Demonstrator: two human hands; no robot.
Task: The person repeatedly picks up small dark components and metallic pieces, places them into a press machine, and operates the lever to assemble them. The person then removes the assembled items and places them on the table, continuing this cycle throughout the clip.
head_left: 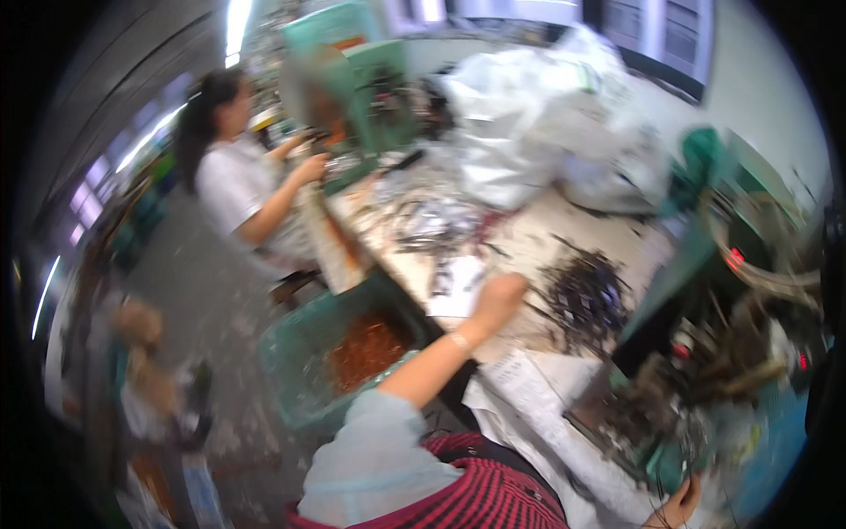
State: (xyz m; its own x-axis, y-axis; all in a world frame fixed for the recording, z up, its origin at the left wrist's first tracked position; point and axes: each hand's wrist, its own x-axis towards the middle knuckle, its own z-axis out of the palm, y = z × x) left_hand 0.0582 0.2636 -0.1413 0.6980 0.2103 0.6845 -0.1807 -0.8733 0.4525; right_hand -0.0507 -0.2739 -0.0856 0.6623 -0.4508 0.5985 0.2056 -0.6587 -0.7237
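- Left hand (499,295) is reaching out over the tabletop (564,231), arm in a pale sleeve stretching up from the lower edge.
- Its fingers are curling closed over the edge of a white sheet (458,286); blur is hiding whether they are really gripping it.
- White sheet is lying on the tabletop near its front edge, just left of a dark pile of small metal bits (586,295).
- Dark pile is sitting just beside the left hand, on its right, not touching as far as the blur is letting me tell.
- Right hand (677,507) is showing only at the bottom edge, low right, near a green machine (705,264); cannot tell whether its fingers are open or closed.
- Green crate (304,353) is standing on the floor below the tabletop's edge, holding rusty orange-brown scrap.
- Big white plastic bags (546,106) are heaped at the far side of the tabletop.
- Another person in a white shirt (231,181) is sitting at far left, both hands working at another green machine (374,88).
- Whole picture is motion-blurred.
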